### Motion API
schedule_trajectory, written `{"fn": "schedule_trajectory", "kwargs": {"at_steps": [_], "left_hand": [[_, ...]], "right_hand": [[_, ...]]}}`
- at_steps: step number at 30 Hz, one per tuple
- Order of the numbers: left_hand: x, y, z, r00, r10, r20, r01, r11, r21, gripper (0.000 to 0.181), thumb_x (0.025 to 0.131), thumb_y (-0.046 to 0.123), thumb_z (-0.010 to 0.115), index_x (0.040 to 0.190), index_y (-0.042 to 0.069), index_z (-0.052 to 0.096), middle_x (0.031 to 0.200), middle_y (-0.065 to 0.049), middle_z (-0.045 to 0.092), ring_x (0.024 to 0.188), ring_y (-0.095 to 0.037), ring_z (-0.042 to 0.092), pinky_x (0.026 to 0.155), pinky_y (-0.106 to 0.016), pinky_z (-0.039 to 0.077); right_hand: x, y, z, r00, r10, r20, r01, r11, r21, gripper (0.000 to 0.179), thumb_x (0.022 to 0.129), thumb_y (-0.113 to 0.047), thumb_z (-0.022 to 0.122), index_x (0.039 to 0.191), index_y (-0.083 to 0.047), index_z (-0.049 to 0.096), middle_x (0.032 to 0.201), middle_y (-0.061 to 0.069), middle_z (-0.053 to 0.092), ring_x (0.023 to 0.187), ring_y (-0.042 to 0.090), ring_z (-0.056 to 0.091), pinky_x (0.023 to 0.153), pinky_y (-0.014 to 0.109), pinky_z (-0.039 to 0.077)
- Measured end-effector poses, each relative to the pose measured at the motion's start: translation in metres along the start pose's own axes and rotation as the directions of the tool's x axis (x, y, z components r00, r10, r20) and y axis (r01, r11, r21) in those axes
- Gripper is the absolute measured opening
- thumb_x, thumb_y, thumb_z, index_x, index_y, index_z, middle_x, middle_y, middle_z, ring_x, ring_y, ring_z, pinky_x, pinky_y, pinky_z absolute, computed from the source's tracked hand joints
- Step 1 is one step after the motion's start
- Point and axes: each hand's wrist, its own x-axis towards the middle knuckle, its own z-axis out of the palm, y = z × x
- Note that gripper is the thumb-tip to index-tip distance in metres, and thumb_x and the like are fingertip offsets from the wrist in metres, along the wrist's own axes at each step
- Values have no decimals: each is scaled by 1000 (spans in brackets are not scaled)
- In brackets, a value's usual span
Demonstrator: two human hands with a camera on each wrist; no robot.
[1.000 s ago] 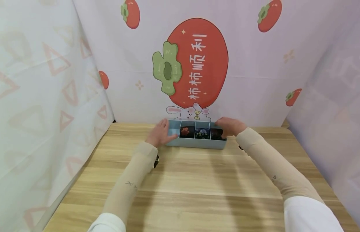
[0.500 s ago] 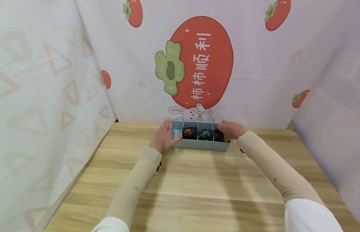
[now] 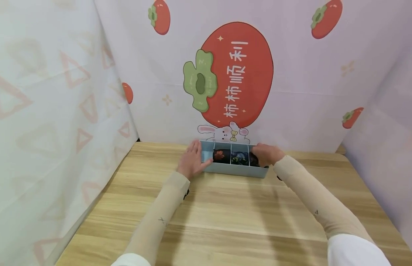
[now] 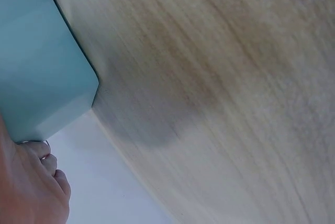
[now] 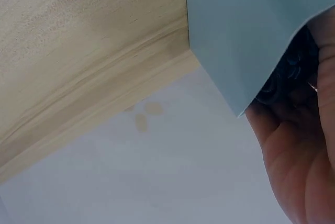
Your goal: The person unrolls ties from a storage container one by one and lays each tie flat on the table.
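Observation:
A light blue divided box [image 3: 239, 170] stands on the wooden table against the back wall. My left hand [image 3: 191, 161] lies at its left end, fingers straight, thumb reaching over the front rim of the bare left compartment. A black roll of cloth with a red flower [image 3: 222, 156] and a dark roll with a blue-green pattern [image 3: 240, 158] fill the middle compartments. My right hand [image 3: 266, 154] reaches into the right-hand compartment and holds a dark rolled cloth [image 3: 253, 159], partly hidden by the fingers. In the right wrist view, dark folds [image 5: 293, 69] show between that hand and the box wall.
The wooden table [image 3: 222, 218] extends in front of the box. Behind it hangs a white backdrop [image 3: 302, 81] with printed persimmons and a rabbit. Patterned white curtains, including the left curtain [image 3: 46, 147], enclose both sides.
The box, hands and backdrop have shifted slightly right and down in the head view together. My right hand has settled further into the right-hand compartment; my left hand stays at the left end.

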Motion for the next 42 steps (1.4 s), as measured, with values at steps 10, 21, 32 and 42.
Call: {"fn": "schedule_trajectory", "kwargs": {"at_steps": [10, 21, 32, 42], "left_hand": [[-3, 8, -1, 1000, -4, 1, 4, 1000, -24, 101, 103, 70, 36, 166, -6, 15, 176, -22, 14, 166, -35, 13, 135, -44, 17], [-6, 11, 0, 1000, -12, 2, 12, 999, 37, 100, 104, 71, 33, 167, -4, 16, 177, -20, 15, 166, -33, 14, 136, -42, 16], [-8, 12, 1, 1000, -7, -1, 7, 1000, 11, 100, 104, 70, 35, 166, -6, 16, 176, -22, 16, 166, -34, 15, 136, -44, 16], [-5, 7, -1, 1000, -18, -20, 18, 1000, 17, 100, 104, 70, 32, 166, -5, 16, 176, -21, 17, 166, -34, 15, 136, -44, 17]], "right_hand": [[-1, 4, 12, 1000, -6, -23, 6, 1000, -5, 16, 90, 3, 75, 98, -9, 69, 80, 3, 66, 70, 19, 58, 61, 30, 46], [-2, 5, 19, 997, -56, -61, 57, 998, 6, 16, 95, 4, 67, 88, -10, 64, 73, 3, 62, 63, 15, 55, 59, 28, 42], [-7, 4, 19, 991, -78, -112, 77, 997, -6, 11, 93, 3, 72, 94, -7, 68, 74, 4, 64, 61, 14, 57, 57, 27, 42], [-10, 1, -2, 989, -69, -128, 67, 998, -22, 38, 81, -4, 90, 114, 0, 72, 92, 10, 75, 74, 17, 70, 75, 37, 66]]}}
